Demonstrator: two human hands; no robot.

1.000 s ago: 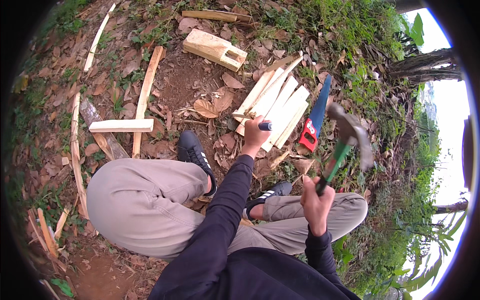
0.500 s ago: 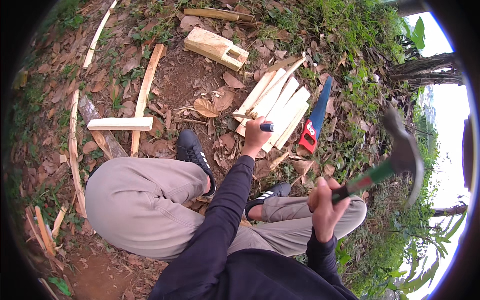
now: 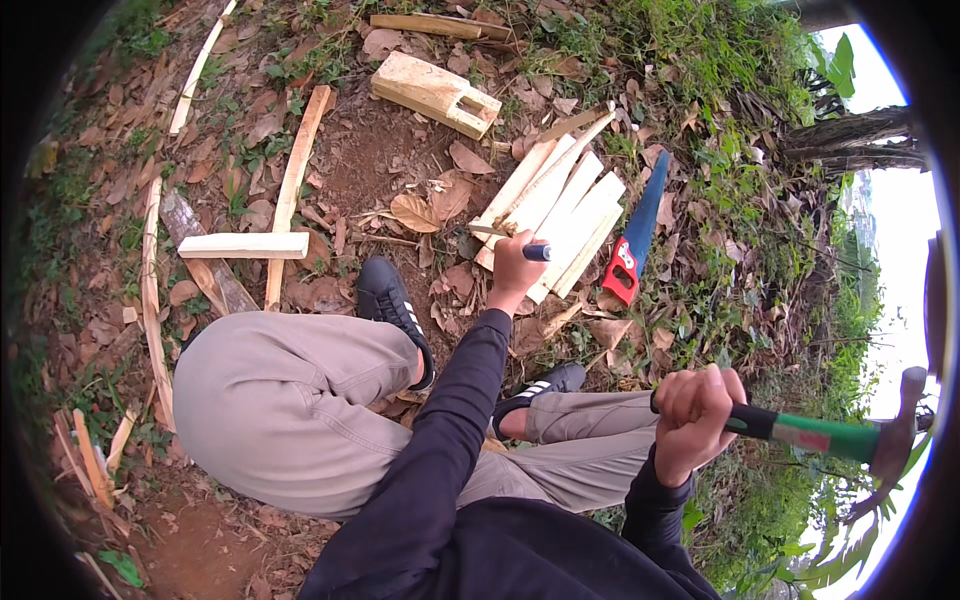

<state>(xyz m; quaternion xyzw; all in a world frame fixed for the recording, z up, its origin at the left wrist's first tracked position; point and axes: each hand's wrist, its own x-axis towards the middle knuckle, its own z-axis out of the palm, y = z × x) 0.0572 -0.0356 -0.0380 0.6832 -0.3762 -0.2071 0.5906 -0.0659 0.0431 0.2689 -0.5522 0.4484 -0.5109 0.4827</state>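
Note:
My left hand [image 3: 515, 264] grips a chisel with a blue handle [image 3: 536, 253], its metal blade [image 3: 488, 231] resting against the near end of a pale wooden plank [image 3: 548, 196]. My right hand [image 3: 692, 407] is closed around the black and green handle of a claw hammer [image 3: 822, 435], held out to the right, head [image 3: 897, 428] far from the chisel. I sit on the ground with my knees bent, in grey trousers and black shoes.
Several pale planks [image 3: 585, 220] lie side by side on leafy soil. A handsaw with a red handle [image 3: 632, 240] rests right of them. A notched wooden block [image 3: 436, 93] lies farther off, offcuts [image 3: 244, 245] to the left, grass on the right.
My right hand swung the hammer out and down to the right, away from the chisel. My left hand and the chisel stayed in place.

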